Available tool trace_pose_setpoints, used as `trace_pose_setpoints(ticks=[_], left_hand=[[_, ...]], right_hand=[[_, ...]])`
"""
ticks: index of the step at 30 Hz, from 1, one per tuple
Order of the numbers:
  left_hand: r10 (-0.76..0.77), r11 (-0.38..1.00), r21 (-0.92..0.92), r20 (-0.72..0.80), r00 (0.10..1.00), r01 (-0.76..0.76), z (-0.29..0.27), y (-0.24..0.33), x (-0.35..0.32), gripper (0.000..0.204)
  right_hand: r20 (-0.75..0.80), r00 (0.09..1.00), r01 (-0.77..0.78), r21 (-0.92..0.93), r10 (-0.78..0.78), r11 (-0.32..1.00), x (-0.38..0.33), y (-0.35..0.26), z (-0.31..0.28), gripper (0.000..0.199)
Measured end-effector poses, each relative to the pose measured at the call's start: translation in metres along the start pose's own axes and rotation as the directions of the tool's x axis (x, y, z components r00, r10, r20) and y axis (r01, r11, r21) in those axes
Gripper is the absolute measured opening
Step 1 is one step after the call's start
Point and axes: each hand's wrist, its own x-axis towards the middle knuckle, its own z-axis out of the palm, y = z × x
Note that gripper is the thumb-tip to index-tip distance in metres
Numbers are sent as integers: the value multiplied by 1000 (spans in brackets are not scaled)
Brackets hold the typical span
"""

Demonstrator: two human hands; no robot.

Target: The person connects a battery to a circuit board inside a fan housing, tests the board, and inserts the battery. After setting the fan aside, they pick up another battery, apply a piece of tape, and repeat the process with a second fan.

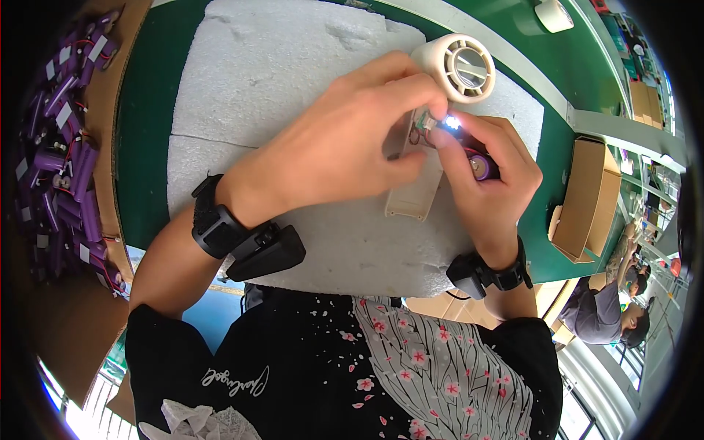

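A cream handheld fan [469,72] with a round slotted head lies on the foam, its handle shell [408,202] open toward me. My left hand [352,132] is curled around the fan's neck and handle; its index fingertip is at a small green circuit board [425,123] with thin wires. My right hand [493,165] pinches the board's edge, where a white light [452,123] glows. Below those fingers, a purple battery cell [480,167] sits against my right palm. My fingers hide part of the board and the handle's inside.
White foam sheets [249,81] cover much of the green table [150,110]. At left stands a cardboard box [110,147] piled with purple wired battery cells [62,147]. An open carton [587,198] and a tape roll [554,15] are at right; people [598,315] sit beyond.
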Motion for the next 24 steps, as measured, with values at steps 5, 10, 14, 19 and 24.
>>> trace_pose_setpoints(ticks=[5,10,14,19,24], left_hand=[[-127,989,70,3,992,127,7,2,-4,37],[-145,988,61,15,989,144,10,1,-7,39],[-143,988,64,21,989,142,10,0,-8,40],[-148,987,67,17,989,146,10,3,-7,40],[-146,987,68,8,989,145,11,2,-7,40]], right_hand=[[-12,1000,10,-7,-10,1000,1,-3,-3,22],[5,1000,-12,-11,12,1000,-1,0,-5,20],[59,997,-50,-8,50,999,-2,-3,-5,18],[80,996,29,-38,-25,999,0,-3,-9,19],[130,992,11,-85,1,996,0,-8,-10,20]])
